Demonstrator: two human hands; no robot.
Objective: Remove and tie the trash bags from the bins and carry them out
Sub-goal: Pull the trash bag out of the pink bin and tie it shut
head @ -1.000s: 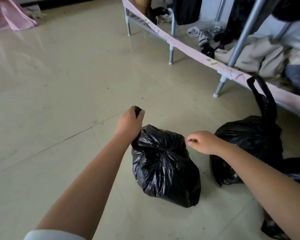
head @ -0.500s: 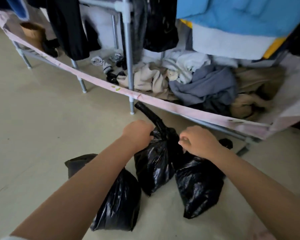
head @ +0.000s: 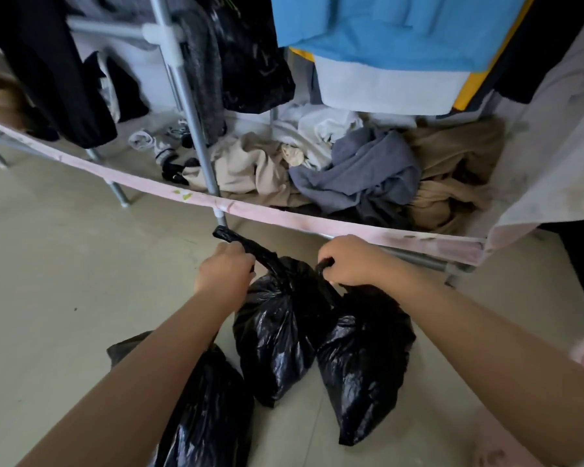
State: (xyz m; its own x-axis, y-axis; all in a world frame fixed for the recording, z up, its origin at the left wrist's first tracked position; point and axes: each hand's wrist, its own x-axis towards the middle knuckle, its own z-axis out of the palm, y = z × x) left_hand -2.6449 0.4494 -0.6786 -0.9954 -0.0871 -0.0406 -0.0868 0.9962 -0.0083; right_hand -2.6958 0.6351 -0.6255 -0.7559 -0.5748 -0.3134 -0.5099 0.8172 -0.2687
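Three black trash bags stand on the pale floor in front of me. My left hand (head: 225, 269) is closed around the twisted neck of the middle bag (head: 277, 335), whose tail sticks up to the left. My right hand (head: 349, 259) grips the top of the right bag (head: 364, 369). The left bag (head: 206, 409) lies under my left forearm, partly hidden, and no hand touches it.
Just behind the bags a clothes rack (head: 189, 106) with metal poles and a pink fabric edge (head: 284, 219) holds hanging garments and a pile of clothes (head: 351, 170). Bare floor (head: 64, 264) stretches to the left.
The view has swung from the open floor to the rack. My left hand left the first bag and took the middle bag's neck; my right hand closed on the right bag's top.
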